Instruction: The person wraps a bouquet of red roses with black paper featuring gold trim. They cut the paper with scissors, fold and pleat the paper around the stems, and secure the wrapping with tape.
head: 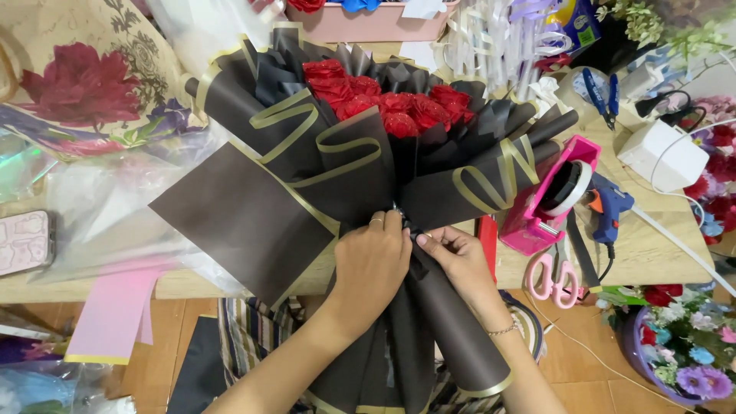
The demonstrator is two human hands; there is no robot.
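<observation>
A bouquet of red roses [383,103] in black wrapping paper [261,207] lies across the tabletop [652,245]. Both hands pinch its waist: the left hand [370,264] closed around the wrap, the right hand [458,261] gripping beside it. A pink tape dispenser [548,195] and scissors [556,276] sit near.

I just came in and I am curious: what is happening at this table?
A person holds a bouquet of red roses wrapped in black paper with gold edges. The left hand grips the narrow neck of the wrapping, and the right hand pinches it from the other side. A pink tape dispenser, pink scissors and a blue glue gun lie to the right.
</observation>
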